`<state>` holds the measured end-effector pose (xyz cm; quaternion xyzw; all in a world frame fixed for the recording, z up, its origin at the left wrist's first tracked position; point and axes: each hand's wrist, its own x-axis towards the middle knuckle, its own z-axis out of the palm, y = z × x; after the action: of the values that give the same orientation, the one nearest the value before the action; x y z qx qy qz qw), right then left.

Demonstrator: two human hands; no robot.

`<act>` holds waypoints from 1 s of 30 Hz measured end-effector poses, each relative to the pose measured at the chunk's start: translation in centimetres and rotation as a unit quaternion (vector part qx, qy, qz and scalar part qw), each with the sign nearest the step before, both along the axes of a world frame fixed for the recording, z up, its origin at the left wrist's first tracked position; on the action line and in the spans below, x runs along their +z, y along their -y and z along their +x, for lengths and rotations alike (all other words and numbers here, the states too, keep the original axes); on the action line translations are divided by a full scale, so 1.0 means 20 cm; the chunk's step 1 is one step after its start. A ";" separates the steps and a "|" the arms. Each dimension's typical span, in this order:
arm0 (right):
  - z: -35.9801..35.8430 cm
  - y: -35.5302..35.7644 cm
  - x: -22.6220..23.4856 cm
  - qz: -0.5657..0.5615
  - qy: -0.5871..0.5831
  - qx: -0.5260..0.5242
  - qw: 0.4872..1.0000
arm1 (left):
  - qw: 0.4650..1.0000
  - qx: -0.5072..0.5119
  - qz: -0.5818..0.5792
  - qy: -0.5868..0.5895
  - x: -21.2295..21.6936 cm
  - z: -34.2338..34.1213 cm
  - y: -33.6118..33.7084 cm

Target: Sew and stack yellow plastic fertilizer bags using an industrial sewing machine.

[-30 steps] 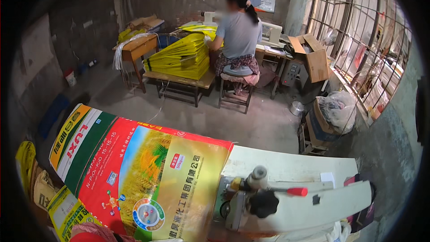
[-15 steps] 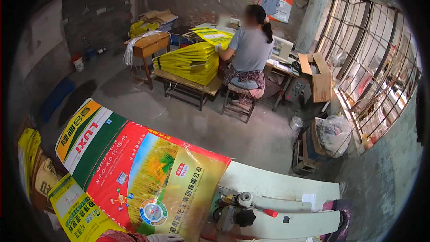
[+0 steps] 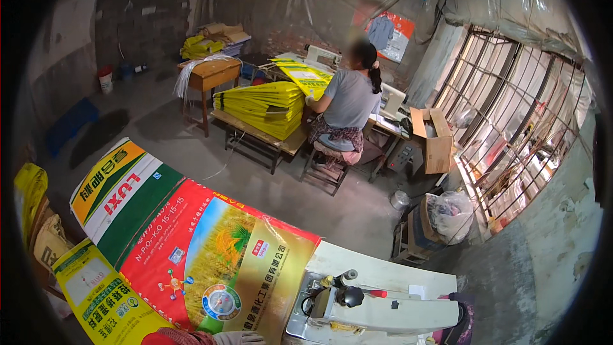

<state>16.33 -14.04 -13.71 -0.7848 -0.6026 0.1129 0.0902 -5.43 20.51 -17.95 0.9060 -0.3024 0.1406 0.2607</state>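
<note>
A large woven sack, printed in red, green and yellow, lies flat in front of me. It reaches up to a white sewing machine at the lower right. At the very bottom edge a red patterned sleeve and a pale gloved hand, my left hand, lie on the sack's near edge. So little of the hand shows that its grip is unclear. My right hand is out of the picture.
More printed sacks lie at the lower left. Across the concrete floor a person sits on a stool at another sewing machine, beside a stack of yellow sacks on a bench. A cardboard box and a barred window are to the right.
The view has shifted slightly, so the seated person sits lower in the picture. The sack and sewing machine stay put. The gloved hand now shows at the bottom edge.
</note>
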 end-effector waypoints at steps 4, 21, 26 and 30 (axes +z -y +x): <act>-0.02 -0.09 0.01 -0.028 0.009 0.002 1.000 | 1.000 -0.003 -0.002 -0.024 0.05 -0.01 -0.02; -0.01 -0.49 -0.10 -0.147 -0.016 0.040 0.988 | 0.996 0.047 -0.072 -0.036 -0.41 0.00 0.00; -0.05 -0.54 -0.16 -0.182 -0.044 0.040 0.981 | 0.986 0.017 -0.139 -0.092 -0.46 -0.03 0.01; -0.07 -0.54 -0.20 -0.208 -0.065 0.028 0.976 | 0.991 0.034 -0.092 -0.090 -0.40 -0.02 0.01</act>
<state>14.96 -3.15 -17.73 -0.7604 -0.5804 0.2889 -0.0390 -5.89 20.34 -26.05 0.8971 -0.2322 0.0947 0.3637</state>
